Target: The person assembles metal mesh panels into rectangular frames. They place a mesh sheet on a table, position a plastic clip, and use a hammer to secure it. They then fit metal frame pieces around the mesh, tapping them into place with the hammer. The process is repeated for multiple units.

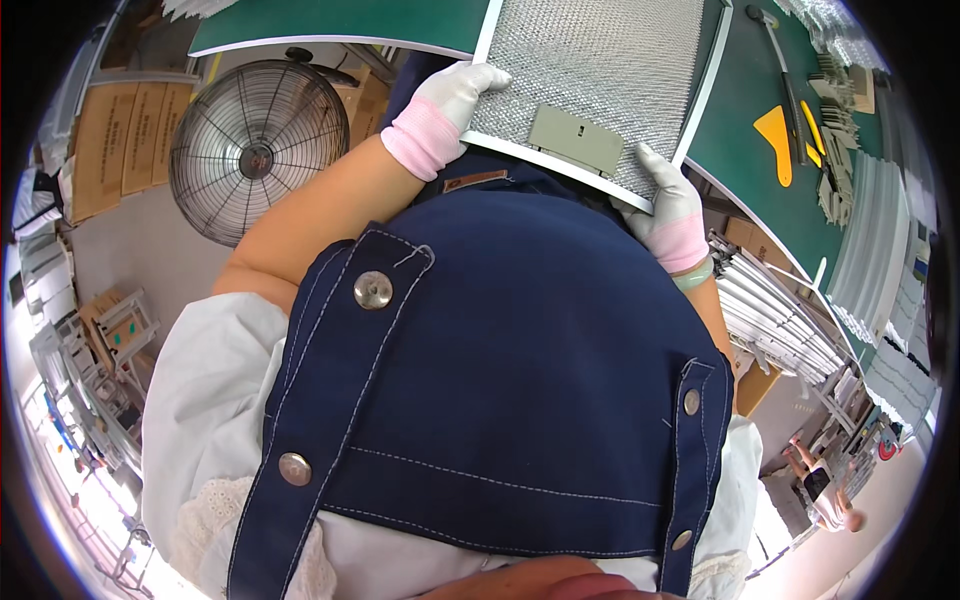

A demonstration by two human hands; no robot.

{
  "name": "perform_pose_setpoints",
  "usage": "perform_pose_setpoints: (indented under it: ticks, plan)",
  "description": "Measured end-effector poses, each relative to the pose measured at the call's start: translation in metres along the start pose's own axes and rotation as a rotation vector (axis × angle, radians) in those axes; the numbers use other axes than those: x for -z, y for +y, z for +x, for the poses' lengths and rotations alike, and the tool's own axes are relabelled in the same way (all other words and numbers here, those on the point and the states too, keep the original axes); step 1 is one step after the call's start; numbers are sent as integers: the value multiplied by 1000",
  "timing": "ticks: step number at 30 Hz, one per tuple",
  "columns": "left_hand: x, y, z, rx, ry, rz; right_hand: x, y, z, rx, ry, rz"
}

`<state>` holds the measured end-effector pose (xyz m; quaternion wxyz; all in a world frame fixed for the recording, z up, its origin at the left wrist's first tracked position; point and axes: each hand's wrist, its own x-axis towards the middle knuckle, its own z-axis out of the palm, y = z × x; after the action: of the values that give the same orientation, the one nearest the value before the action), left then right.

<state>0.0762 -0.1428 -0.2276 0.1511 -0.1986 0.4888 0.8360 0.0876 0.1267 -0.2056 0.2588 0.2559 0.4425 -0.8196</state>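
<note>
A metal mesh filter panel (615, 60) in a white frame lies at the front edge of the green worktop and juts toward my body. My left hand (452, 108), in a white glove with a pink cuff, holds its left edge, thumb over the mesh and the other fingers mostly hidden. At the near right corner my gloved right hand (668, 203) grips the frame with its thumb on top; its other fingers are partly hidden underneath. Between both hands a flat grey-green plate (575, 138) with a small dark slot rests on the mesh along the near frame bar.
Right of the panel, the green worktop (715, 150) bears a hammer (785, 75), a yellow scraper (775, 145), a yellow-handled tool (811, 130) and stacked grey-green plates (838, 180). White frame strips (775, 310) are bundled below. A large fan (258, 150) stands at left.
</note>
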Motion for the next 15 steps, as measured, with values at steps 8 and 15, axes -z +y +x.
perform_pose_setpoints:
  ticks: [8, 15]
  plan:
    - [2, 16, -31, -3, -197, 148, -2, -1, -11, -55, -129, -34]
    - [-13, 16, -24, 175, -13, -54, 2, -6, -6, -145, -205, -129]
